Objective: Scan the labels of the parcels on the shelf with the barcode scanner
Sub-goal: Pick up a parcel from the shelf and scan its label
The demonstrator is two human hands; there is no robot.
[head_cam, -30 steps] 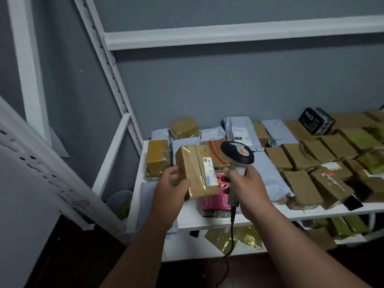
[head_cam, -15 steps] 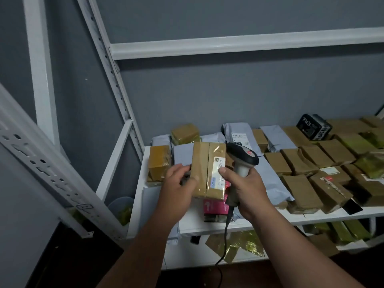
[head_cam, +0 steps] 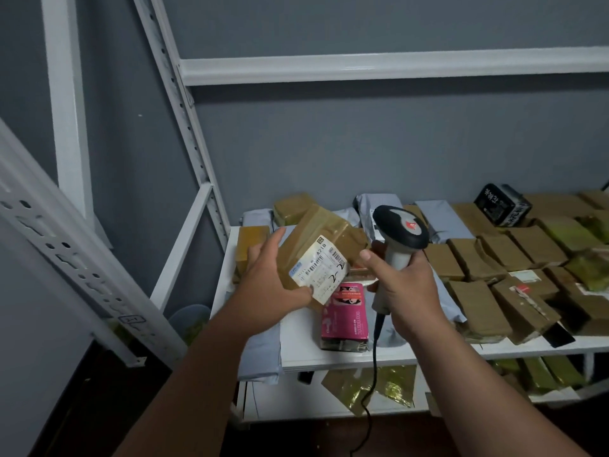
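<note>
Left hand [head_cam: 270, 288] grips the brown parcel [head_cam: 316, 252] above the white shelf [head_cam: 329, 357], thumb on the lower edge of the white label [head_cam: 318, 273], fingers wrapped behind. Vs 0.5 s ago: parcel has rotated from upright to tilted, label now faces up toward the camera, barcodes readable. Right hand [head_cam: 405, 288] holds the barcode scanner [head_cam: 400, 232], fingers curled round the handle, forefinger stretched toward the parcel's right edge; scanner head sits just right of the parcel, about as before. Pink box [head_cam: 346, 315] lies on the shelf below both, more exposed now. Brown and grey parcels fill the shelf to the right.
</note>
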